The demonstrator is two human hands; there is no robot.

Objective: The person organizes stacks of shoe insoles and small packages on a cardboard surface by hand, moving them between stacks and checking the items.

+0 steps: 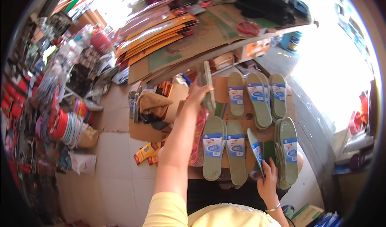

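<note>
My left hand (198, 93) reaches forward and is closed round a small upright stack of insoles (208, 82), seen edge-on and slightly blurred. At the near right, my right hand (268, 183) grips one grey-green insole (255, 144) with a blue-and-white label, tilted up on its edge. Right beside that hand lies a thick pile of insoles (288, 142). Two more piles, a left one (213, 162) and a middle one (236, 162), lie between my arms. Farther back are a single pile (236, 90), a fanned pile (257, 94) and a right-hand pile (278, 92).
Beyond the insoles, a raised cardboard-covered table (209, 30) carries orange packets (161, 36), red scissors (247, 28) and black cloth (263, 6). A brown cloth (153, 103) lies in a box at left. Yellow-and-red packets (146, 152) sit lower left, near stacked buckets (60, 124).
</note>
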